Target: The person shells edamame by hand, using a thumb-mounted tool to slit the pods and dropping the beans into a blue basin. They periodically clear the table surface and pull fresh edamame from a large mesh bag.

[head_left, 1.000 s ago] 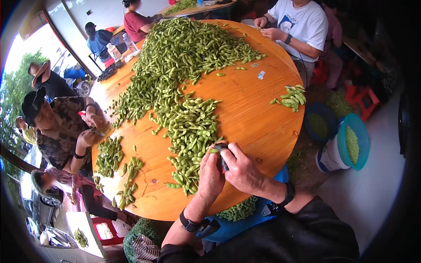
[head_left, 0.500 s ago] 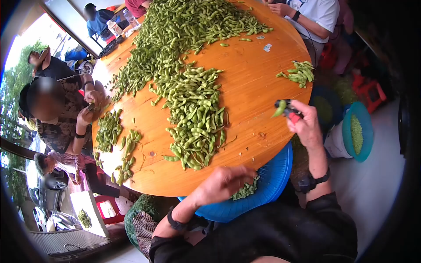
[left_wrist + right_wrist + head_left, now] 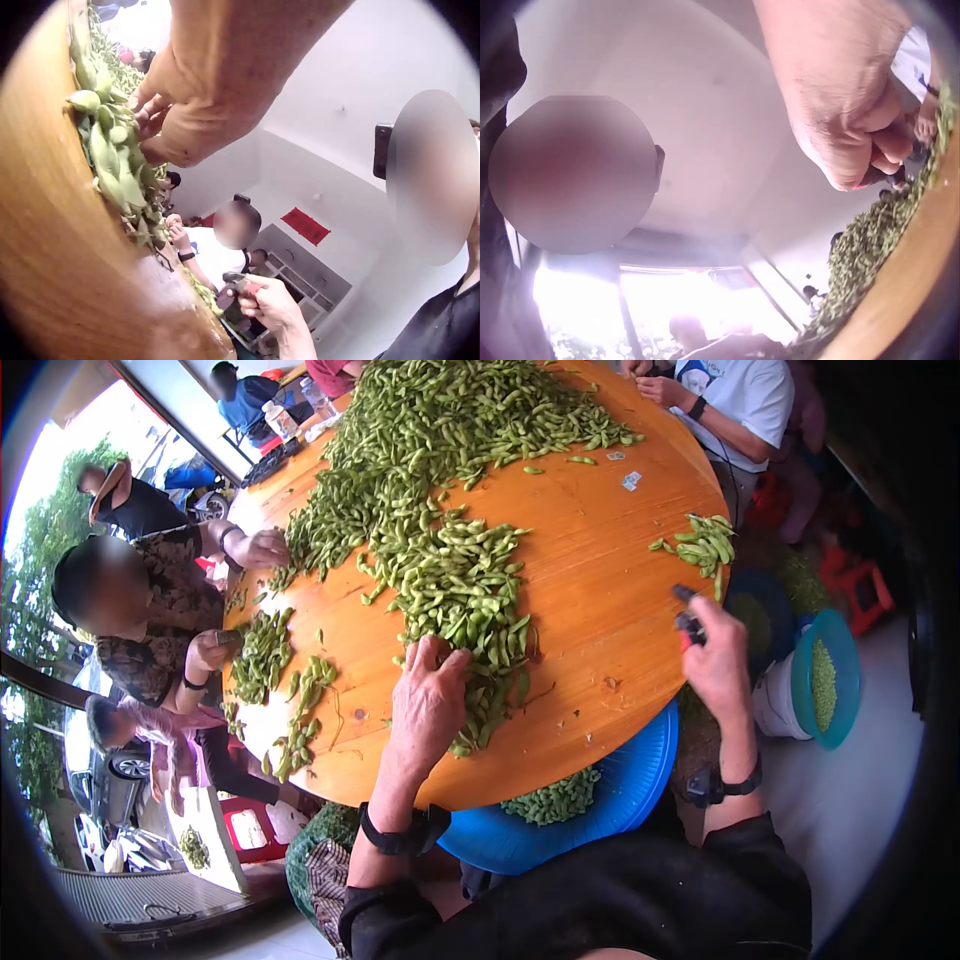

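A long heap of green soybean pods runs down the wooden table towards me. My left hand reaches over its near end, bent fingers touching the pods. In the left wrist view the fingertips go behind the pods, so I cannot tell whether they pinch one. At the table's right edge my right hand grips a small black-and-red hand tool, beside a small pile of pods. The left wrist view shows the tool's dark head and red handle clear of the fingers.
Below the table edge, in front of me, a blue basin holds shelled beans. A teal basin of beans stands on a white bucket at right. Across on the left, a person works at smaller pod piles.
My hands were together at the tool, then parted. The left passed over the blue basin and moved up to the pods; the right swung right with the tool, and the pod at its head is gone.
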The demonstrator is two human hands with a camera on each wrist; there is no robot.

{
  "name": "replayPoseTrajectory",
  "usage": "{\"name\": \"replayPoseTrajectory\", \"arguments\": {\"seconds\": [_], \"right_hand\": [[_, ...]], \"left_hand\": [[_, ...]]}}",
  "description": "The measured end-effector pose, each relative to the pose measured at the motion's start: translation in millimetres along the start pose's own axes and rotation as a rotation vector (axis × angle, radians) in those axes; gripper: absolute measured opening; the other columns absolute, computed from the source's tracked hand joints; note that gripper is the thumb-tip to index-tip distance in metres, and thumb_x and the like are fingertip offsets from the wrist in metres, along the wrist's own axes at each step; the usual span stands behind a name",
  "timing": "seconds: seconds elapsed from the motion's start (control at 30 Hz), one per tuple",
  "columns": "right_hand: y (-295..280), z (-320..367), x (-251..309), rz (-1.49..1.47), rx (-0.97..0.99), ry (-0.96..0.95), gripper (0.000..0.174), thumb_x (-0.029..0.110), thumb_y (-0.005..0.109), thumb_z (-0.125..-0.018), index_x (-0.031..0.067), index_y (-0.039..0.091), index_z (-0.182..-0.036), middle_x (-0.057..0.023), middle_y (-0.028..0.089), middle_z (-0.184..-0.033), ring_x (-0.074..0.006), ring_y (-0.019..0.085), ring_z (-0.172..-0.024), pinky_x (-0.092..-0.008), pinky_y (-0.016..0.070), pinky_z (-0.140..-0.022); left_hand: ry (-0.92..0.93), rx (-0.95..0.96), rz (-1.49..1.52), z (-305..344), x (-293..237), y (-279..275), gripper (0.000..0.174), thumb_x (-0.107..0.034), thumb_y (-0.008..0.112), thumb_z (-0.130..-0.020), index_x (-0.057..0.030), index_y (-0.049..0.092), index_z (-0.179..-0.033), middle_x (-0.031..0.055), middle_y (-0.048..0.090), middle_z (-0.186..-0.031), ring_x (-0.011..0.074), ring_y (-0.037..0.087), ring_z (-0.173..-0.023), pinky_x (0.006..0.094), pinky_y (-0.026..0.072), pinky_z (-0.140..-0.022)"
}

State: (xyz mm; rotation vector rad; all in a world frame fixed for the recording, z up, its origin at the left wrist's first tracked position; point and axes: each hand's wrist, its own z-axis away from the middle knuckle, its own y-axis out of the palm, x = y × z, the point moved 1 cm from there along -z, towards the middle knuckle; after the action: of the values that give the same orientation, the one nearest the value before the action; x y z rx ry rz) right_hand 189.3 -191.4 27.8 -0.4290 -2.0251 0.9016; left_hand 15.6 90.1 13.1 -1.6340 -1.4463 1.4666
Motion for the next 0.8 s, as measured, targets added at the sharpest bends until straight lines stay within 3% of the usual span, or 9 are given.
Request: {"name": "replayPoseTrajectory", "arguments": {"seconds": [0.17,0.27,0.33,0.37,0.43,0.47,0.53,0.67,0.8], "right_hand": [[36,-5,51,-0.365,0.271,-0.132,0.022,-0.008,0.051,-0.068,-0.0028,0.059,-0.088,-0.0179,0.056,-0.074,-0.0331,0.056,-0.065,-0.0386,0.0439,-0.060],[49,-13,77,-0.448,0.364,-0.219,0.020,-0.005,0.051,-0.068,-0.0027,0.058,-0.087,-0.0159,0.054,-0.068,-0.0297,0.055,-0.058,-0.0379,0.0438,-0.055],[54,-19,87,-0.539,0.439,-0.113,0.016,-0.004,0.053,-0.074,-0.0028,0.059,-0.089,-0.0131,0.052,-0.065,-0.0216,0.054,-0.057,-0.0346,0.0428,-0.054],[58,-21,90,-0.534,0.444,-0.107,0.016,-0.004,0.053,-0.074,-0.0028,0.059,-0.089,-0.0131,0.052,-0.065,-0.0216,0.054,-0.057,-0.0346,0.0428,-0.054],[68,-23,91,-0.705,0.450,0.010,0.011,-0.001,0.053,-0.081,-0.0024,0.060,-0.089,-0.0060,0.052,-0.063,-0.0115,0.050,-0.056,-0.0290,0.0409,-0.052],[71,-22,91,-0.701,0.456,0.020,0.011,-0.001,0.053,-0.081,-0.0024,0.060,-0.089,-0.0060,0.052,-0.063,-0.0115,0.050,-0.056,-0.0290,0.0409,-0.052],[77,-20,90,-1.010,0.633,0.266,0.012,0.000,0.051,-0.087,-0.0014,0.061,-0.092,0.0004,0.052,-0.063,-0.0055,0.048,-0.055,-0.0241,0.0393,-0.049],[89,-16,85,-1.202,0.726,0.338,0.013,0.001,0.050,-0.090,-0.0007,0.062,-0.095,0.0031,0.052,-0.064,-0.0031,0.046,-0.054,-0.0205,0.0372,-0.047],[92,-15,85,-1.212,0.723,0.360,0.012,0.001,0.050,-0.090,-0.0005,0.061,-0.096,0.0029,0.050,-0.063,-0.0032,0.045,-0.054,-0.0204,0.0368,-0.047]], "left_hand": [[-0.024,0.108,0.037,-7,-3,-5,0.030,0.004,0.061,-0.074,-0.0021,0.062,-0.104,0.0155,0.055,-0.103,0.0354,0.054,-0.099,0.0431,0.0471,-0.084],[0.046,-0.010,0.133,-11,1,1,0.022,0.003,0.058,-0.081,-0.0018,0.060,-0.102,0.0121,0.054,-0.093,0.0268,0.056,-0.089,0.0372,0.0493,-0.075],[-0.237,0.055,0.845,-12,5,8,0.009,-0.005,0.057,-0.093,-0.0017,0.058,-0.102,0.0047,0.058,-0.089,0.0160,0.057,-0.081,0.0281,0.0458,-0.071],[-0.287,0.019,1.048,-14,-5,7,0.011,-0.013,0.055,-0.098,-0.0026,0.058,-0.103,-0.0001,0.057,-0.079,0.0073,0.051,-0.070,0.0210,0.0405,-0.060],[-0.356,0.086,1.207,-16,-13,9,0.012,-0.013,0.057,-0.098,-0.0024,0.059,-0.102,0.0001,0.057,-0.076,0.0072,0.050,-0.065,0.0211,0.0388,-0.056],[-0.420,0.149,1.358,-17,-16,11,0.012,-0.014,0.058,-0.097,-0.0023,0.060,-0.102,0.0003,0.057,-0.073,0.0071,0.049,-0.060,0.0211,0.0370,-0.052],[-0.447,0.145,1.361,-17,-17,14,0.012,-0.014,0.059,-0.097,-0.0019,0.061,-0.098,0.0005,0.056,-0.069,0.0076,0.047,-0.055,0.0214,0.0352,-0.048],[-0.547,0.119,1.348,-15,-13,18,0.013,-0.014,0.061,-0.096,-0.0014,0.062,-0.093,-0.0001,0.056,-0.066,0.0064,0.046,-0.054,0.0200,0.0353,-0.049],[-0.462,0.078,1.167,-12,-16,19,0.009,-0.010,0.063,-0.094,-0.0008,0.063,-0.092,-0.0024,0.056,-0.067,0.0040,0.046,-0.056,0.0190,0.0350,-0.050]]}}
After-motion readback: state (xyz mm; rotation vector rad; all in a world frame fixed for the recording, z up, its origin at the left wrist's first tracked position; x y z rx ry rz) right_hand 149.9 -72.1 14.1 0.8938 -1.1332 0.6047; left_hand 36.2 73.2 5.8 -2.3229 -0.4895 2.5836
